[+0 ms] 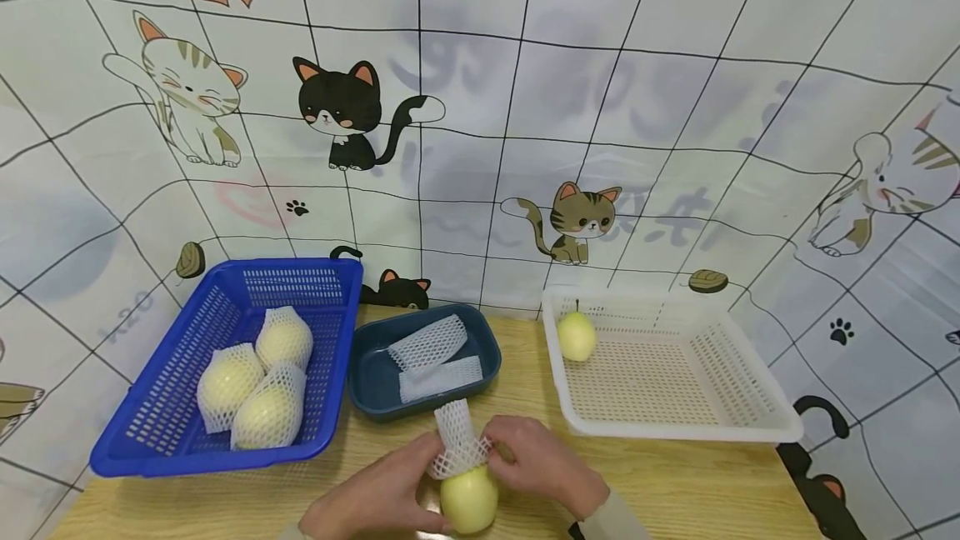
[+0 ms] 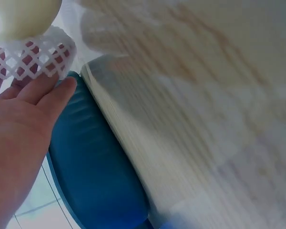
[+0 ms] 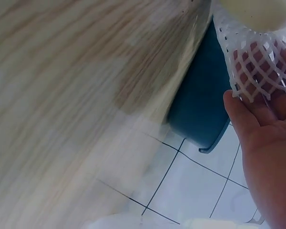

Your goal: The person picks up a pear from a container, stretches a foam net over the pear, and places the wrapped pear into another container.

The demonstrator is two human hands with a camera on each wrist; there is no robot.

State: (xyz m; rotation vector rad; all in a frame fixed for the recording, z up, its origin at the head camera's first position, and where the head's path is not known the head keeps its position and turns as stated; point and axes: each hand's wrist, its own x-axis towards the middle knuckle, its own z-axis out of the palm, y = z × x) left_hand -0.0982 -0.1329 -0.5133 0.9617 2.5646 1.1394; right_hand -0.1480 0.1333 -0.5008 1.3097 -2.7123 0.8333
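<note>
A yellow-green pear (image 1: 469,503) is at the front of the table, with a white foam fruit net (image 1: 459,455) over its upper part. The net's narrow end stands up above the fruit. From the left, my left hand (image 1: 390,483) holds net and pear, thumb low by the fruit and fingers at the net. My right hand (image 1: 542,463) pinches the net's edge on the other side. In the left wrist view, fingers show through the mesh (image 2: 31,59); the right wrist view shows fingertips along the net's rim (image 3: 257,71).
Behind the hands, a dark teal tray (image 1: 375,394) contains two flat foam nets (image 1: 438,377). To the left, a blue basket (image 1: 217,463) holds three netted pears (image 1: 268,415). A white basket (image 1: 675,430) with one bare pear (image 1: 577,338) stands at the right, near the patterned wall covering.
</note>
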